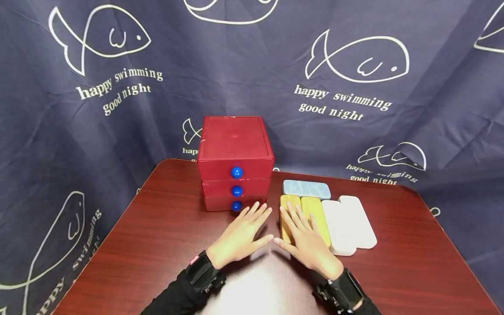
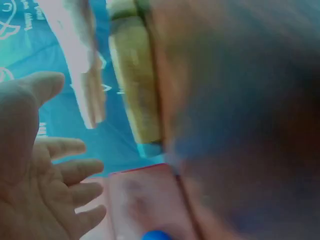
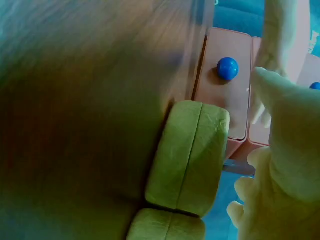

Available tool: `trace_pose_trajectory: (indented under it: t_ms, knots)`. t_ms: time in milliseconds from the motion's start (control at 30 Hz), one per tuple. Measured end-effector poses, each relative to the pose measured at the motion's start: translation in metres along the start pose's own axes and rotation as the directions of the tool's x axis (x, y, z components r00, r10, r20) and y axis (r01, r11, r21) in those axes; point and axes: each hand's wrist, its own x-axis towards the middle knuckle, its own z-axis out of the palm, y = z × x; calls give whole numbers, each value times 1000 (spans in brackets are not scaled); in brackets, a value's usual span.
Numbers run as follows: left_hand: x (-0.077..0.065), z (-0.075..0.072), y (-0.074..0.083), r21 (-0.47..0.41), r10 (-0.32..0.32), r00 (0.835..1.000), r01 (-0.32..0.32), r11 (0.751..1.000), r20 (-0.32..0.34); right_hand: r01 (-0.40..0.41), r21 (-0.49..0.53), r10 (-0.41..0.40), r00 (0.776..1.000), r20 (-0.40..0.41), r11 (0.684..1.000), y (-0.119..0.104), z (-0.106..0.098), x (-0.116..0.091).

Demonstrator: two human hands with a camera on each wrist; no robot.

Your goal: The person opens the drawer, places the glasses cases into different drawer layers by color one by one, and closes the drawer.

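My left hand [image 1: 239,240] is held over the table, fingers straight and thumb out, in front of a red box with three drawers [image 1: 235,140]. Its fingertips overlap the lowest drawer near the blue knob [image 1: 236,206] in the head view. The right hand [image 1: 309,247], fingers spread, hovers over two yellow padded blocks [image 1: 316,210] lying side by side. Both thumb tips come close together. Neither hand holds anything. In the right wrist view, a yellow block [image 3: 187,155] stands beyond the right palm [image 3: 295,155]. The left wrist view shows the left palm [image 2: 50,190] empty.
A light blue block [image 1: 307,189] lies behind the yellow ones. Two white blocks [image 1: 357,222] sit to their right, side by side. The brown table [image 1: 157,227] has a dark blue fish-print curtain [image 1: 252,65] behind it and at both sides.
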Motion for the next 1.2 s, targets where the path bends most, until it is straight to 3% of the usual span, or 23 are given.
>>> trace_pose_trajectory:
  t_ms: [100, 200, 267, 400, 433, 500, 633, 733, 800, 900, 1033, 1200]
  knots:
    - [0, -18, 6, -24, 16, 999, -17, 1000, -32, -7, 19, 7, 1000, 11, 1000, 1, -2, 0]
    - [1, -46, 10, -50, 40, 990, -47, 998, -138, -7, 36, 7, 1000, 14, 999, 2, -6, 1]
    - [1, -70, 10, -75, 45, 966, -66, 995, -253, -13, 47, 12, 1000, 22, 999, 3, -11, 1]
    - [-1, -116, -4, -121, -46, 904, -7, 993, -426, -32, 74, 29, 999, 42, 997, 4, -19, -1]
    - [-1, -125, -11, -131, -78, 889, 21, 991, -450, -37, 80, 33, 998, 46, 996, 4, -21, -2]
    - [0, -142, -25, -142, -148, 880, 93, 985, -451, -37, 94, 32, 998, 50, 995, 4, -25, -3]
    - [9, -176, -61, -195, -298, 886, 241, 951, -355, -30, 123, 25, 999, 44, 992, 4, -36, -3]
    - [23, -197, -86, -257, -429, 885, 378, 889, -179, -23, 138, 19, 999, 26, 990, 2, -45, -1]
    - [35, -204, -98, -307, -479, 876, 444, 842, -47, -20, 145, 17, 1000, 19, 989, 0, -48, -2]
    - [53, -209, -113, -382, -514, 849, 519, 765, 124, -15, 156, 13, 1000, 15, 988, -2, -49, -2]
    - [73, -211, -128, -448, -533, 808, 584, 677, 249, 13, 181, -12, 1000, -10, 983, -6, -49, 1]
    - [86, -210, -141, -453, -560, 774, 630, 631, 296, 117, 193, -96, 989, -114, 974, -12, -54, 12]
